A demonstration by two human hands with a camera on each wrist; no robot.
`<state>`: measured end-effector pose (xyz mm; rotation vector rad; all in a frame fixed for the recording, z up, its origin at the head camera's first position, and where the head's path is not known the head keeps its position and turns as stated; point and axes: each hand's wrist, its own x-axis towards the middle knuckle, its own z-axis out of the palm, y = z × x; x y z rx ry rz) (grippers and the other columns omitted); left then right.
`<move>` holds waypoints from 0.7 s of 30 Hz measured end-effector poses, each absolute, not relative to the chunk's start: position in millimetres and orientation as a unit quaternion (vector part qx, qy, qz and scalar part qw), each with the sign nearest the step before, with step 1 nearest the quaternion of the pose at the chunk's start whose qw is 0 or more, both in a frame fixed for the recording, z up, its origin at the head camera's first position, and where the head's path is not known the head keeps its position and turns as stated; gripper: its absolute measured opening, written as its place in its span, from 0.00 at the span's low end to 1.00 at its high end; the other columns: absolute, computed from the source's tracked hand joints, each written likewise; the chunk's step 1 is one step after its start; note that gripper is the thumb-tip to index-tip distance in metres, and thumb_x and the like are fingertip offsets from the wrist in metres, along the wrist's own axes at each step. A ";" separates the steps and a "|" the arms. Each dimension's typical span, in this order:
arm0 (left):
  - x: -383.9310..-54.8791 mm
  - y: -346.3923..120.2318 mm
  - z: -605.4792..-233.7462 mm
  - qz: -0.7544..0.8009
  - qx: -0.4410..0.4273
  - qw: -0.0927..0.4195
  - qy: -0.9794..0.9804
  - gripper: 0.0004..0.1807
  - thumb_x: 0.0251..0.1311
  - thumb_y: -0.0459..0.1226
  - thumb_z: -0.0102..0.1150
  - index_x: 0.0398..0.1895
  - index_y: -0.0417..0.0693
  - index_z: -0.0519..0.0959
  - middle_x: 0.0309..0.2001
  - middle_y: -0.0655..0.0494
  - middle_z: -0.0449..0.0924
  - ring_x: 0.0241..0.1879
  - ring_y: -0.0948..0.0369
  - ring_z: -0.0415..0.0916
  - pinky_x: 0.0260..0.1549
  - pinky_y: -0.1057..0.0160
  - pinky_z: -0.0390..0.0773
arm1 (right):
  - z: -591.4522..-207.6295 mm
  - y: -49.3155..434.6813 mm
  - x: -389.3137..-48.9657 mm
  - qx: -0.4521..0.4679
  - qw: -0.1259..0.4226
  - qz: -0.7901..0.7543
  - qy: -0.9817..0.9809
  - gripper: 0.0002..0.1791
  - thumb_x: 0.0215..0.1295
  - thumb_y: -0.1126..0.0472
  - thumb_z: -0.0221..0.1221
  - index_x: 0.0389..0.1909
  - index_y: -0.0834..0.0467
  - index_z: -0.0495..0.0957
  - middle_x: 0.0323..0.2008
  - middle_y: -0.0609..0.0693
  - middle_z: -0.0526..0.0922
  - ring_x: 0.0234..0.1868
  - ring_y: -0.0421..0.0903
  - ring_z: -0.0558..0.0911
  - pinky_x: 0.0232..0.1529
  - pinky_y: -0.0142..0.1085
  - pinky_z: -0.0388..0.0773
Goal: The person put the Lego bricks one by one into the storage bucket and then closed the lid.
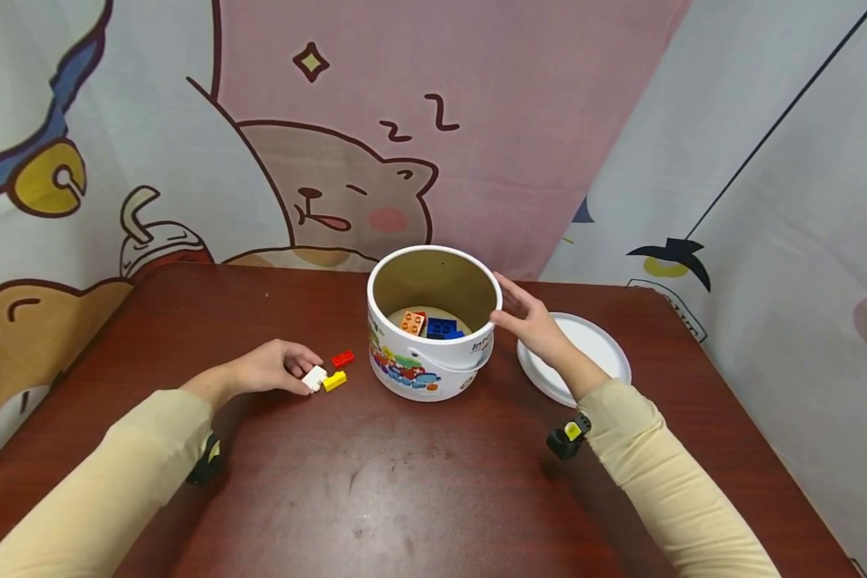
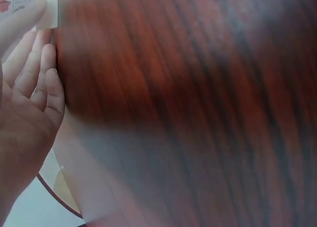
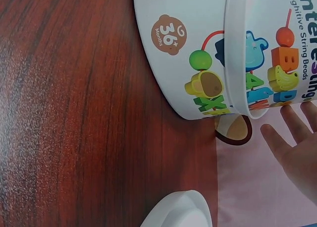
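Observation:
On the left of the table, my left hand (image 1: 278, 368) pinches a white toy brick (image 1: 314, 378) between thumb and fingers. In the left wrist view the white brick (image 2: 48, 14) shows at the fingertips of the left hand (image 2: 29, 103). A yellow brick (image 1: 335, 381) lies right beside it, with a red brick (image 1: 343, 359) just beyond. My right hand (image 1: 535, 325) rests its extended fingers against the right side of a white bucket (image 1: 433, 377), near the rim. Orange (image 1: 413, 323) and blue (image 1: 442, 327) bricks lie inside the bucket. In the right wrist view, the right hand (image 3: 297, 147) shows spread fingers.
A round white lid (image 1: 585, 345) lies on the brown table (image 1: 376, 490), right of the bucket and partly under the right forearm. The bucket's white handle (image 3: 235, 53) hangs down its front. A cartoon-printed cloth (image 1: 506, 120) hangs behind the table.

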<state>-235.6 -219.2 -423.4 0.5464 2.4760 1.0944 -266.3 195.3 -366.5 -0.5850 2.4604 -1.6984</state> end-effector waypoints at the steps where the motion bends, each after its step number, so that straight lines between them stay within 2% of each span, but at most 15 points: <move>1: -235.8 -219.7 -423.5 0.390 0.198 0.187 0.879 0.24 0.46 0.33 0.70 0.48 0.34 0.78 0.38 0.48 0.81 0.37 0.59 0.73 0.37 0.66 0.75 | -366.5 195.4 -266.3 -0.191 0.048 -0.557 0.807 0.36 0.65 0.64 0.56 0.72 0.59 0.51 0.70 0.62 0.58 0.69 0.60 0.61 0.63 0.50 0.63; 7: -234.9 -220.4 -423.9 0.391 0.224 0.175 0.875 0.24 0.46 0.38 0.71 0.46 0.36 0.78 0.36 0.51 0.80 0.36 0.60 0.72 0.36 0.67 0.75 | -366.2 195.7 -265.8 -0.193 0.048 -0.559 0.805 0.37 0.65 0.62 0.57 0.72 0.59 0.52 0.69 0.62 0.58 0.68 0.60 0.62 0.62 0.44 0.66; 13: -236.0 -216.2 -425.9 0.370 0.202 0.163 0.892 0.22 0.48 0.37 0.70 0.46 0.36 0.79 0.37 0.49 0.81 0.37 0.60 0.73 0.37 0.68 0.75 | -366.5 196.2 -266.2 -0.191 0.045 -0.557 0.807 0.36 0.65 0.64 0.56 0.72 0.59 0.51 0.70 0.62 0.57 0.69 0.60 0.61 0.64 0.53 0.61; 21: -237.0 -220.5 -421.4 0.376 0.195 0.157 0.892 0.20 0.50 0.34 0.66 0.47 0.33 0.79 0.39 0.46 0.83 0.36 0.59 0.76 0.35 0.68 0.76 | -367.9 196.4 -266.4 -0.188 0.045 -0.552 0.811 0.37 0.65 0.63 0.56 0.72 0.58 0.51 0.70 0.62 0.57 0.68 0.61 0.61 0.63 0.53 0.62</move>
